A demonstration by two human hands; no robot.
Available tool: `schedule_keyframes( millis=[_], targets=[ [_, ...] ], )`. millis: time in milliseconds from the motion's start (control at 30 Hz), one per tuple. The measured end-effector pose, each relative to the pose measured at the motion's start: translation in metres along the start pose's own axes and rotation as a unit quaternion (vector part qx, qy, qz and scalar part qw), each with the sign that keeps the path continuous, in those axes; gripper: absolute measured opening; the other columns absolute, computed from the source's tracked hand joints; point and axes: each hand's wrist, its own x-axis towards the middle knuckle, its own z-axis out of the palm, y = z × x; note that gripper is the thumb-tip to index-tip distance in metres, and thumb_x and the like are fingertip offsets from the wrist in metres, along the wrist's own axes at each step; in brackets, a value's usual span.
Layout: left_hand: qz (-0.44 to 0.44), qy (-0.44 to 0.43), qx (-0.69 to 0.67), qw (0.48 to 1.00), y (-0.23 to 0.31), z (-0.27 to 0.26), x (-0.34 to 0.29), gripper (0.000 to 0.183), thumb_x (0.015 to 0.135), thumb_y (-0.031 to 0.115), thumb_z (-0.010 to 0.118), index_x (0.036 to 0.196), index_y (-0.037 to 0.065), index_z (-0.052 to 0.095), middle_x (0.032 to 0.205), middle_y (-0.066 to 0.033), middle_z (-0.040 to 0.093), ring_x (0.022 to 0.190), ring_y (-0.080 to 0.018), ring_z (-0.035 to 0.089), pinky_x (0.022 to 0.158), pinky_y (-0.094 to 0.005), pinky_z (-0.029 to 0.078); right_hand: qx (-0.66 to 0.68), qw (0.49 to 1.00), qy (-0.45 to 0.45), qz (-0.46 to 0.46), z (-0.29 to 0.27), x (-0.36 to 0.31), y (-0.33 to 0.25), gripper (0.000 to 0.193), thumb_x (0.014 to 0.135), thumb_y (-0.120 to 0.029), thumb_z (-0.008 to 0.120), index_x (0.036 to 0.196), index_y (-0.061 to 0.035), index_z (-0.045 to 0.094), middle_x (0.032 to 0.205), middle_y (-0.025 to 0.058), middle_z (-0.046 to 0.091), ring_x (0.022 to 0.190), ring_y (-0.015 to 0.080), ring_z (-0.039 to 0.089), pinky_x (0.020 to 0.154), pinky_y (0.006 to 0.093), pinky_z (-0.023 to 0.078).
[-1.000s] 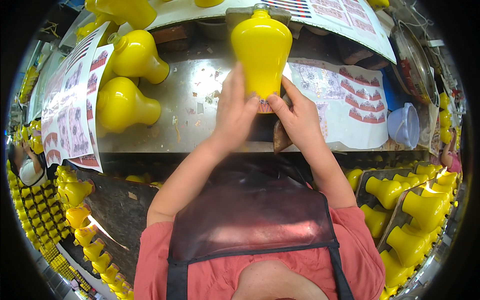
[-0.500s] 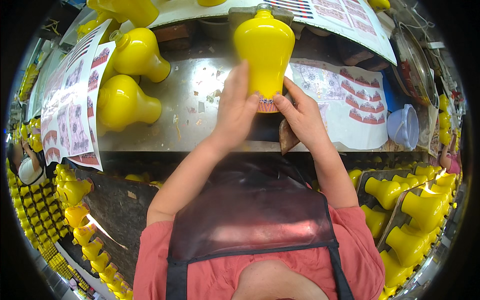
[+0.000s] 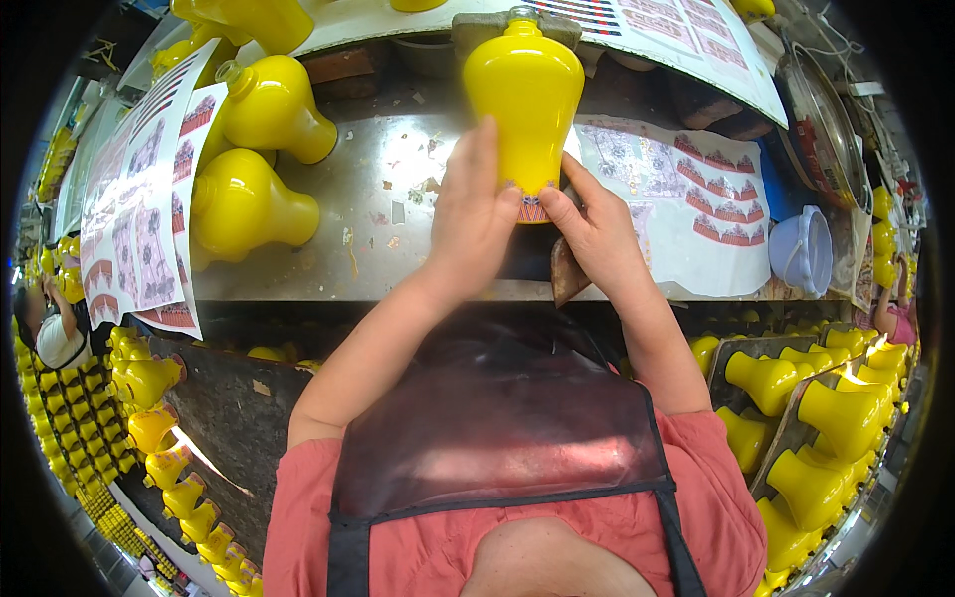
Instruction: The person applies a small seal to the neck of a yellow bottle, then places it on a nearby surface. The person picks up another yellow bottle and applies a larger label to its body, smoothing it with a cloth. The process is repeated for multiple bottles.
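A glossy yellow vase-shaped bottle (image 3: pixel 524 95) lies before me, its glass neck away from me on a grey support (image 3: pixel 468 40) and its narrow foot toward me. Around the foot runs a red and blue patterned decal band (image 3: pixel 531 212). My left hand (image 3: pixel 466 204) lies along the bottle's left side, its thumb pressing on the band. From the right side my right hand (image 3: pixel 603 227) grips the foot, fingers partly behind it, with the thumb beside the other one on the band. A brown block (image 3: pixel 569 273) sits under my right hand.
Printed decal sheets lie at right (image 3: pixel 686 269) and hang at left (image 3: pixel 129 239). Yellow bottles (image 3: pixel 261 204) lie on the metal table (image 3: pixel 368 264). A small pale-blue bucket (image 3: pixel 802 249) stands at right. Boards of yellow bottles (image 3: pixel 811 488) flank me. Other people (image 3: pixel 62 343) appear at both edges.
My left thumb has slid slightly right over the decal band, closer to my right thumb, and both cover more of it. The bottle has barely shifted.
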Motion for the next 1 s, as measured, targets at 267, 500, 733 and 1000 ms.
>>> schedule_keyframes(
  millis=[267,500,733,1000],
  targets=[
    [-0.005,0.012,0.002,1.000,0.002,0.001,0.001,0.074,0.099,0.015,0.054,0.164,0.003,0.020,0.156,-0.0304,0.035,0.144,-0.0479,0.037,0.120,-0.0506,0.030,0.004,1.000,-0.004,0.003,0.000,-0.001,-0.001,0.059,0.099,-0.039,0.063,0.149,-0.0083,0.053,0.094,0.0235,0.073,0.084,0.0356,0.074,0.079,0.0392,0.055],
    [-0.114,0.001,-0.181,0.977,-0.004,-0.006,-0.004,0.073,0.103,0.015,0.055,0.166,0.006,0.019,0.155,-0.0155,0.040,0.129,-0.0257,0.048,0.112,-0.0370,0.040,0.160,0.983,-0.047,0.070,-0.009,0.000,0.010,0.056,0.107,-0.035,0.058,0.151,-0.0023,0.051,0.117,0.0105,0.071,0.101,0.0181,0.066,0.091,0.0289,0.050],
    [-0.128,-0.014,-0.211,0.969,-0.007,-0.011,-0.013,0.070,0.102,0.012,0.060,0.164,0.006,0.028,0.141,-0.0075,0.048,0.114,-0.0155,0.050,0.107,-0.0316,0.042,0.217,0.971,-0.072,0.070,-0.014,-0.001,0.018,0.052,0.104,-0.024,0.061,0.150,-0.0011,0.052,0.123,0.0061,0.067,0.107,0.0097,0.059,0.095,0.0257,0.048],
    [-0.143,0.012,-0.211,0.967,0.007,-0.008,-0.007,0.075,0.093,0.018,0.073,0.156,0.003,0.035,0.136,-0.0094,0.049,0.113,-0.0162,0.049,0.106,-0.0342,0.041,0.182,0.982,-0.033,0.050,-0.005,0.002,0.010,0.057,0.097,-0.027,0.070,0.147,-0.0025,0.056,0.116,0.0071,0.071,0.093,0.0088,0.062,0.084,0.0259,0.052]
  ],
)
